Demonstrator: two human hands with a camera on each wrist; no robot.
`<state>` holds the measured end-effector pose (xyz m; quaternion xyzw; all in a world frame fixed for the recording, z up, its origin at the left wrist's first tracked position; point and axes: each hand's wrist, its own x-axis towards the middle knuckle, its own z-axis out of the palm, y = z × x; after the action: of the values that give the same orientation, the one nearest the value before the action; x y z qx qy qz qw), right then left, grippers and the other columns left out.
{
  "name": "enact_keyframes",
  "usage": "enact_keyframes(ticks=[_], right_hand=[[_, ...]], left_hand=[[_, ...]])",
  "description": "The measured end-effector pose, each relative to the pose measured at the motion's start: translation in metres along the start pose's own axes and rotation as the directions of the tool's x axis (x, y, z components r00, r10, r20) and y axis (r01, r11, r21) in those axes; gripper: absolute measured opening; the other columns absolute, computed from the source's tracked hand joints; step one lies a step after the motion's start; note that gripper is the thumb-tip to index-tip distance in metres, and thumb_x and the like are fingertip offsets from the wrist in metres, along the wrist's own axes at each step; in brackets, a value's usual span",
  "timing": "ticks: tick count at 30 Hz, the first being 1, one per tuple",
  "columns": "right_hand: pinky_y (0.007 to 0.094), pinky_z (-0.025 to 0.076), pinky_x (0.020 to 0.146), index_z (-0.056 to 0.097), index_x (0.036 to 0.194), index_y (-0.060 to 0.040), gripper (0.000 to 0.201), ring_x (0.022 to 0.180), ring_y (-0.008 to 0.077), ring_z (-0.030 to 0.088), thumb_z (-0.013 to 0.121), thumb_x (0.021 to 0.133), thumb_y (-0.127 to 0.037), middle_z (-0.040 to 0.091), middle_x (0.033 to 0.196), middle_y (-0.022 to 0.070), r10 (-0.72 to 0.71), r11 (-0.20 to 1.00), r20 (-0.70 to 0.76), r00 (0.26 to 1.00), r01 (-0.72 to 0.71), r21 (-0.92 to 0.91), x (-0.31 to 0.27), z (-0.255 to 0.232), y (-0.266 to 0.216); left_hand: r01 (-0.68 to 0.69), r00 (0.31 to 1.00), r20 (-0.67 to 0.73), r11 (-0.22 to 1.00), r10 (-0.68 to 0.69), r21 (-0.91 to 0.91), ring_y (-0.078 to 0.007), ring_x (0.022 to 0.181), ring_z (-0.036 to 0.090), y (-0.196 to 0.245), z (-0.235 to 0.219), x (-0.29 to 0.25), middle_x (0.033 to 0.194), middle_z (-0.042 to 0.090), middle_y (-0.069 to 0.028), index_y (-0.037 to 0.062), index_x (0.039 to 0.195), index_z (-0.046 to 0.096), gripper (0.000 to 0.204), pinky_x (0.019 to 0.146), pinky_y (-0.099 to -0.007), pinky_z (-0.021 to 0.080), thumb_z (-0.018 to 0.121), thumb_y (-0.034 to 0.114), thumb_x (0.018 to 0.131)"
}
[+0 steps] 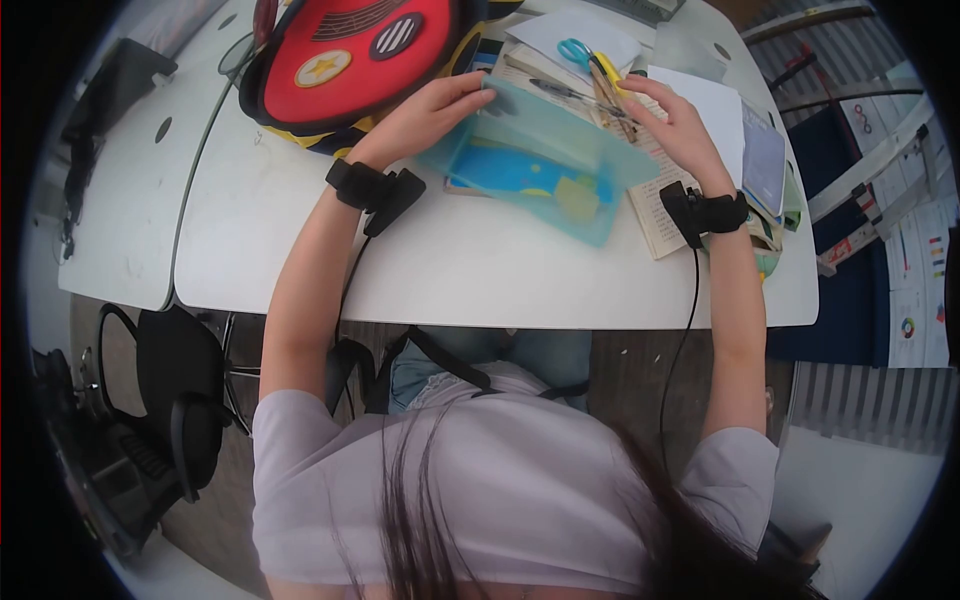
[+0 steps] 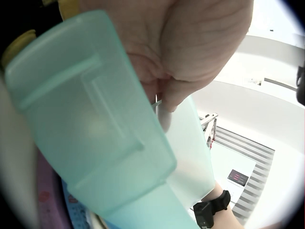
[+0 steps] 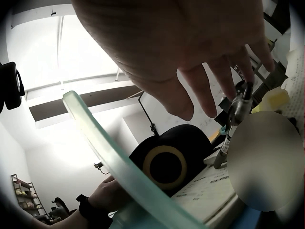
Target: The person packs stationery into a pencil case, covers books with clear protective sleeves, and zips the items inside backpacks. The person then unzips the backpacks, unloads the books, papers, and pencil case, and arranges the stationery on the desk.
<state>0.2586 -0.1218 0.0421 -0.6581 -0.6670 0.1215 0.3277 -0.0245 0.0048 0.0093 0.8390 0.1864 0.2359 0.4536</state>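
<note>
My left hand (image 1: 440, 115) pinches the upper left edge of a translucent teal plastic case (image 1: 600, 225), thumb on one side of the wall. Tilted over the table, the case shows a blue and yellow surface through it. In the left wrist view, the case (image 2: 95, 138) fills much of the picture below the left hand (image 2: 190, 43). My right hand (image 1: 680, 130) hovers with loosely spread fingers above several pens (image 1: 575, 95). From the right wrist, its fingers (image 3: 205, 90) reach close to the pens (image 3: 231, 129), and the case's edge (image 3: 109, 148) crosses below.
A red and black bag (image 1: 360, 60) stands at the back left of the white table (image 1: 270, 250). Scissors with teal handles (image 1: 575, 52), a yellow-handled tool (image 1: 606, 72), an open notebook (image 1: 655, 225) and papers (image 1: 715, 110) lie around the right hand. A black chair (image 1: 180, 380) is at the left.
</note>
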Motion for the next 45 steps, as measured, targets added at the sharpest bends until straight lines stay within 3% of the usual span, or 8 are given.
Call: enact_keyframes(ticks=[4,19,22,24,31,35,43,45], right_hand=[[0.0326,0.042,0.089,0.056,0.115,-0.0114,0.036,0.111,0.0198,0.049,0.056,0.086,-0.032,0.052,0.123,0.0078,0.158,0.984,0.086,0.984,-0.164,0.071,-0.008,0.001,-0.002],[0.0387,0.03,0.1,0.053,0.116,-0.0078,0.034,0.123,0.0327,0.036,0.046,0.091,-0.03,0.056,0.115,0.009,-0.207,0.977,0.024,0.978,0.208,-0.05,-0.021,0.014,-0.014],[0.0364,0.032,0.099,0.051,0.119,-0.0054,0.043,0.116,0.0279,0.045,0.039,0.092,-0.036,0.055,0.118,0.0085,-0.058,0.948,0.044,0.997,0.041,0.317,-0.025,0.002,-0.009],[0.0337,0.036,0.094,0.046,0.123,-0.0013,0.051,0.106,0.0227,0.052,0.033,0.092,-0.039,0.053,0.118,0.0091,0.157,0.646,0.008,0.988,-0.108,0.755,-0.029,0.005,0.002],[0.0304,0.045,0.084,0.039,0.127,-0.0013,0.052,0.101,0.0222,0.056,0.044,0.09,-0.038,0.052,0.119,0.0144,0.328,0.753,0.153,0.932,-0.355,0.553,-0.04,-0.004,-0.015],[0.0335,0.045,0.089,0.032,0.13,0.0,0.048,0.108,0.0269,0.052,0.037,0.094,-0.032,0.048,0.123,0.0168,0.11,0.261,0.384,0.917,-0.399,0.879,-0.038,0.002,-0.024],[0.0347,0.05,0.081,0.036,0.125,-0.0039,0.039,0.096,0.0242,0.058,0.044,0.093,-0.025,0.051,0.114,0.0103,0.121,0.253,0.369,0.922,-0.388,0.886,-0.033,0.042,-0.066],[0.0325,0.05,0.078,0.041,0.121,-0.0036,0.035,0.092,0.0195,0.059,0.044,0.093,-0.023,0.053,0.109,0.0081,0.181,0.261,0.305,0.935,-0.345,0.902,-0.032,0.047,-0.062]], left_hand=[[-0.028,0.999,0.014,0.998,0.029,-0.049,-0.0082,0.085,0.047,0.002,0.0,0.0,0.088,0.054,-0.0013,-0.0011,0.106,0.054,0.029,0.08,-0.0218,0.038,0.045,0.024,0.094],[-0.025,0.999,-0.047,0.998,0.022,-0.052,-0.007,0.083,0.047,0.001,0.002,0.002,0.085,0.05,0.0005,-0.0009,0.099,0.053,0.027,0.077,-0.0206,0.038,0.045,0.024,0.094],[-0.05,0.996,-0.084,0.99,0.039,-0.134,-0.0064,0.083,0.048,0.004,0.004,0.003,0.085,0.051,0.001,0.0006,0.101,0.054,0.026,0.077,-0.0207,0.04,0.045,0.024,0.094],[-0.072,0.992,-0.113,0.975,0.049,-0.209,-0.0061,0.083,0.048,0.008,0.006,0.003,0.085,0.052,0.0013,0.0015,0.102,0.054,0.025,0.078,-0.0208,0.041,0.045,0.023,0.094],[-0.029,0.944,-0.33,0.987,-0.026,-0.16,-0.0064,0.089,0.053,0.022,0.013,-0.001,0.096,0.057,-0.0007,0.0042,0.112,0.05,0.025,0.077,-0.021,0.043,0.044,0.021,0.094],[-0.139,0.812,-0.583,0.979,0.027,-0.149,-0.0086,0.071,0.05,0.032,0.029,0.0,0.077,0.054,-0.0056,0.0036,0.112,0.047,0.024,0.067,-0.0234,0.044,0.045,0.014,0.091],[-0.166,0.944,-0.317,0.959,0.089,-0.227,-0.0127,0.095,0.053,0.056,0.053,-0.012,0.111,0.056,-0.0062,0.0083,0.128,0.043,0.039,0.083,-0.0236,0.042,0.047,0.009,0.089],[-0.389,0.886,-0.125,0.861,0.447,0.328,-0.024,0.108,0.051,0.047,0.057,-0.01,0.125,0.048,-0.0106,0.0104,0.128,0.044,0.044,0.091,-0.0314,0.04,0.053,0.01,0.085]])
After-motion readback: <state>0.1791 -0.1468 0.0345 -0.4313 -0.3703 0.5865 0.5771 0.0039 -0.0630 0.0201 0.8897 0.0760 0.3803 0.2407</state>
